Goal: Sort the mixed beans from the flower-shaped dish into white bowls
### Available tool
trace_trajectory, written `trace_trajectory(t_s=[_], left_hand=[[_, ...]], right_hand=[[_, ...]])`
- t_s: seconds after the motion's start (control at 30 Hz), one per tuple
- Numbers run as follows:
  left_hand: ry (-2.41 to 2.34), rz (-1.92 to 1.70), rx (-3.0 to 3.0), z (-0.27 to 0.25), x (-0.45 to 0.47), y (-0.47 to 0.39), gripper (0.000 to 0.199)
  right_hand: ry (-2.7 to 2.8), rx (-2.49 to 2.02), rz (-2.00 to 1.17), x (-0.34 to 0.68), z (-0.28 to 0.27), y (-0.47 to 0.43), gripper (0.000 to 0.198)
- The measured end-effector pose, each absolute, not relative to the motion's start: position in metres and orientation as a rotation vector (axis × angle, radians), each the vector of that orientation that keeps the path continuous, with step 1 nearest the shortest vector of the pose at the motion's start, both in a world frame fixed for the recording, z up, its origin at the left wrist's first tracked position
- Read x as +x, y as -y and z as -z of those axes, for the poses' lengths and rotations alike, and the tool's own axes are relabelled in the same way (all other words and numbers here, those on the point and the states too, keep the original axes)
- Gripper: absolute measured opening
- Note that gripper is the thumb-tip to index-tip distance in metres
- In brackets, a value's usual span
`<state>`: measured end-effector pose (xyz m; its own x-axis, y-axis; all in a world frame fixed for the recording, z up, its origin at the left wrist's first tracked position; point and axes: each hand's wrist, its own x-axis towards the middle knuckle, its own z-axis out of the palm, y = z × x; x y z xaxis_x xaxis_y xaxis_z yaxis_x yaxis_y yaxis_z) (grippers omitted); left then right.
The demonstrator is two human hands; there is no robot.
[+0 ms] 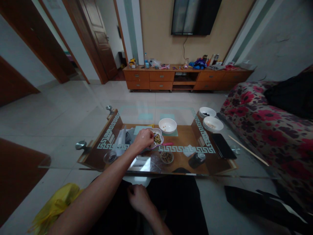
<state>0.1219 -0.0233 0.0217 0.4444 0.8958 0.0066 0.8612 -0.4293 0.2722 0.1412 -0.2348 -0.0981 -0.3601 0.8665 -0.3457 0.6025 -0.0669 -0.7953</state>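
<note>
My left hand (144, 139) reaches over the glass table to a white flower-shaped dish (160, 131) of small green and yellowish bits. Its fingers are bent together at the dish's left side; whatever they pinch is hidden. On my lap rests my right hand (140, 197), fingers curled closed, with nothing visible in it. Behind the dish stands a white bowl (167, 126) with a few small pieces at its bottom. Nearer to me is a small bowl (167, 157) of brownish bits. A pink object (168, 144) lies beside the dish.
A dark jar with a metallic lid (201, 156) stands front right, near a black flat device (223, 146). Two white bowls (213, 124) (207, 112) sit at the right edge, and a wooden stick (248, 150) lies beyond. A clear cup (110, 157) is front left.
</note>
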Motion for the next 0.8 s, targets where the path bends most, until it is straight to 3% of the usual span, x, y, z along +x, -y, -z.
trace_trajectory(t_s=[0.33, 0.8], left_hand=[[-1.450, -0.569, 2.292, -0.032, 0.118, 0.019, 0.029], [-1.325, -0.469, 2.388, -0.027, 0.093, 0.007, 0.028]], right_hand=[[1.970, -1.635, -1.367, 0.142, 0.106, 0.234, 0.029], [1.985, -1.643, -1.367, 0.139, 0.103, 0.232, 0.028]])
